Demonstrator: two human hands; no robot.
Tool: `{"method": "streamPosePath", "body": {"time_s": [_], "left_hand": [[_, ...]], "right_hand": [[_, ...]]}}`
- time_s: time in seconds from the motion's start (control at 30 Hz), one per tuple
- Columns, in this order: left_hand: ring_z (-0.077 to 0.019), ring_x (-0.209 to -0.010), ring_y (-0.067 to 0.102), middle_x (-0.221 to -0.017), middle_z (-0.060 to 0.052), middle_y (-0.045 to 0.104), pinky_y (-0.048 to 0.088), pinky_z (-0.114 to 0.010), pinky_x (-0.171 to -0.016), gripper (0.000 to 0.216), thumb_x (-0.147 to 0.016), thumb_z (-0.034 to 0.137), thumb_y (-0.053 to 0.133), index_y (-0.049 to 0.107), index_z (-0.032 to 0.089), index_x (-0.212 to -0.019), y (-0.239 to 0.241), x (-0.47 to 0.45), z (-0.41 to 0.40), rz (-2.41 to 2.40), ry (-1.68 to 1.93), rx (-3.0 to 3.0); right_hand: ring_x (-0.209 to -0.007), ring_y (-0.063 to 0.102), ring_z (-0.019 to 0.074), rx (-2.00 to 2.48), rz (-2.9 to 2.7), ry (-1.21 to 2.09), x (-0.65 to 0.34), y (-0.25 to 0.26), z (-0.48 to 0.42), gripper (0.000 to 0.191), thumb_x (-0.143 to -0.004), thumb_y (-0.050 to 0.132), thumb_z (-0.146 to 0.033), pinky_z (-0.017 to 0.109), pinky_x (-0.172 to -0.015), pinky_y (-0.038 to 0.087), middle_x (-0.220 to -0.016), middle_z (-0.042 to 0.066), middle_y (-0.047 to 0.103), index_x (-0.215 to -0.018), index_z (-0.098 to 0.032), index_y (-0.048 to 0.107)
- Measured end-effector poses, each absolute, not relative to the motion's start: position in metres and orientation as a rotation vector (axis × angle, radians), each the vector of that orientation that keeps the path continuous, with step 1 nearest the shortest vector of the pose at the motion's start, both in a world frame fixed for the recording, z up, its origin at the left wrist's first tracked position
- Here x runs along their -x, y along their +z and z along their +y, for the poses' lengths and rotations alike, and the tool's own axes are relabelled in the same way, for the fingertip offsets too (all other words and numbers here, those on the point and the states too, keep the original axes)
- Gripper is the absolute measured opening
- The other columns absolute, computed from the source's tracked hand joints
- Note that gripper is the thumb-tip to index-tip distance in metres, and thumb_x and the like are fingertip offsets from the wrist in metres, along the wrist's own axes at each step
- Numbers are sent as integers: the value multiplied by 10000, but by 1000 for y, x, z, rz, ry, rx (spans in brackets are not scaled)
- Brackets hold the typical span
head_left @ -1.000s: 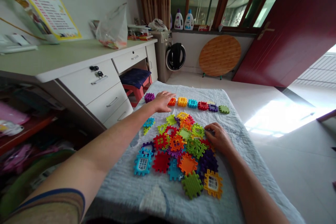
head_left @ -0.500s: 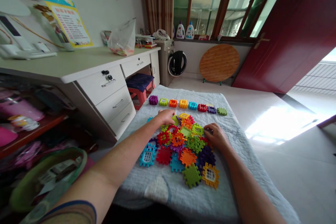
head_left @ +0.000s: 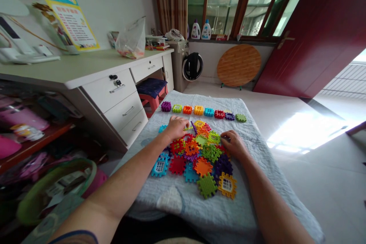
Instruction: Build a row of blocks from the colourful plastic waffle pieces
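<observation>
My left hand (head_left: 176, 127) is at the far left side of a pile of plastic interlocking tiles. Its fingers pinch a lime-green tile (head_left: 188, 128), seen nearly edge-on and partly hidden by the hand. Just right of it, a purple tile (head_left: 194, 127) stands tilted. My right hand (head_left: 233, 143) rests at the pile's right edge, fingers loosely bent and apart, near a lime window tile (head_left: 214, 137); nothing shows in it. Nearer me lie an orange tile (head_left: 203, 166), a red tile (head_left: 177, 164), a green tile (head_left: 207, 186) and a yellow window tile (head_left: 227, 185).
Across the far side of the cloth-covered table (head_left: 168, 198) runs a row of small assembled cubes, from a purple cube (head_left: 166, 106) to a green piece (head_left: 240, 117). A desk (head_left: 94, 65) stands left, with a stool (head_left: 151, 88) beside it. A green basket (head_left: 28, 202) sits lower left.
My left hand has turned slightly, and the lime-green tile in it now shows almost edge-on. The purple tile beside it shows more clearly. My right hand stays at the pile's right edge.
</observation>
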State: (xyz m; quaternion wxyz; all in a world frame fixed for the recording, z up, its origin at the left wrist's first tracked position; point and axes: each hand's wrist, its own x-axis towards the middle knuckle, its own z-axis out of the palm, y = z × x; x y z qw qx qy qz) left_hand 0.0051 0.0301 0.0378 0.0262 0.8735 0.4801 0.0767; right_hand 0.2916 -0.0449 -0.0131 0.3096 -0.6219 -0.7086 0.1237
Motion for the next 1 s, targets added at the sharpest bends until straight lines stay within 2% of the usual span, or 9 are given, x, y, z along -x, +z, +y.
{"method": "streamPosePath", "body": {"time_s": [0.17, 0.37, 0.5, 0.63, 0.7, 0.83, 1.0], "left_hand": [[-237, -1003, 578, -991, -46, 668, 334, -415, -982, 234, -720, 196, 621, 628, 228, -951, 42, -4, 18, 1307, 68, -2802], [-259, -1046, 573, -1043, -66, 663, 336, -459, -998, 298, -743, 150, 570, 634, 235, -1022, 50, -3, 13, 1351, -41, -2833], [-254, -1025, 581, -1048, -81, 668, 388, -417, -958, 344, -759, 125, 527, 637, 216, -1071, 62, -21, 5, 1290, 89, -2879], [-243, -1019, 587, -1059, -74, 680, 422, -385, -935, 288, -785, 154, 520, 657, 203, -1033, 65, -58, -6, 1104, 279, -2883], [-246, -1020, 591, -1055, -80, 686, 431, -383, -938, 252, -798, 200, 541, 667, 196, -1016, 60, -77, -11, 1042, 327, -2879], [-262, -999, 613, -1027, -103, 699, 455, -410, -932, 228, -817, 267, 558, 676, 188, -996, 47, -102, -20, 1002, 299, -2848], [-265, -977, 636, -1008, -116, 708, 478, -410, -907, 257, -819, 208, 518, 665, 184, -1027, 43, -110, -20, 1078, 343, -2798]], "right_hand": [[-828, 584, 187, 1653, -1886, 331, -291, -13, -45, 199, -773, 551, -235, 316, -785, 448, -888, 66, 613, -891, -165, 696], [-834, 585, 185, 1640, -1858, 332, -291, -13, -46, 202, -767, 553, -237, 316, -786, 452, -896, 64, 617, -890, -169, 698], [-849, 586, 188, 1614, -1872, 340, -292, -15, -46, 222, -751, 548, -219, 329, -815, 455, -919, 64, 620, -909, -176, 697], [-890, 582, 189, 1553, -1895, 344, -291, -18, -45, 429, -707, 496, -133, 359, -876, 444, -996, 56, 620, -1094, -205, 668], [-930, 575, 200, 1523, -1919, 335, -290, -20, -44, 470, -695, 494, -121, 384, -914, 427, -1021, 54, 621, -1117, -226, 671], [-937, 579, 222, 1498, -1922, 350, -289, -20, -42, 287, -755, 518, -197, 401, -905, 430, -950, 60, 631, -954, -216, 724], [-748, 589, 176, 1446, -1819, 419, -283, -12, -44, 230, -818, 508, -289, 327, -739, 468, -821, 45, 618, -888, -188, 702]]}}
